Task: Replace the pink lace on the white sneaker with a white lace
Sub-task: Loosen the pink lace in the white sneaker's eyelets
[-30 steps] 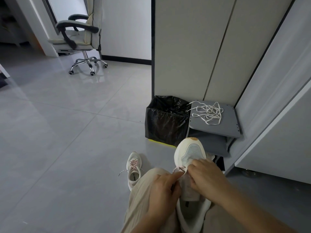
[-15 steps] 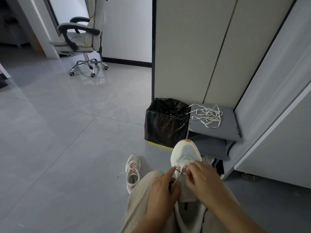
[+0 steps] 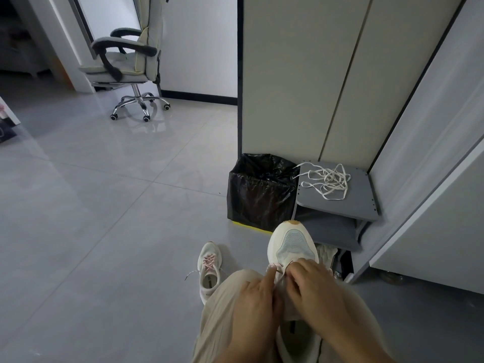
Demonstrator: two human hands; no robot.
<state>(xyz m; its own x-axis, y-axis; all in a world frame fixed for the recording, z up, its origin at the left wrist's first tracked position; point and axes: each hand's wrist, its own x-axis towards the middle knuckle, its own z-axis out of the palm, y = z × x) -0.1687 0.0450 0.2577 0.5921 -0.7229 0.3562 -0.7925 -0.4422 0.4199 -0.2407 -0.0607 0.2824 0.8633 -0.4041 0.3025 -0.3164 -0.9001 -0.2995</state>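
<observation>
Head view: two sneakers, two hands, one white lace [image 3: 327, 180] heaped on the shelf [image 3: 361, 203] at one o'clock. The white sneaker [image 3: 292, 244] lies on the lap, the second sneaker [image 3: 209, 268] on the floor at nine o'clock. The left hand [image 3: 255, 299] pinches the pink lace [image 3: 277, 269] at its fingertips; the right hand [image 3: 311, 286] curls its fingers onto the white sneaker just alongside.

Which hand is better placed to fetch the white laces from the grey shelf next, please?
Probably the right hand: the white laces lie on the grey shelf ahead on its side, while the left hand pinches the pink lace at the held sneaker.
</observation>
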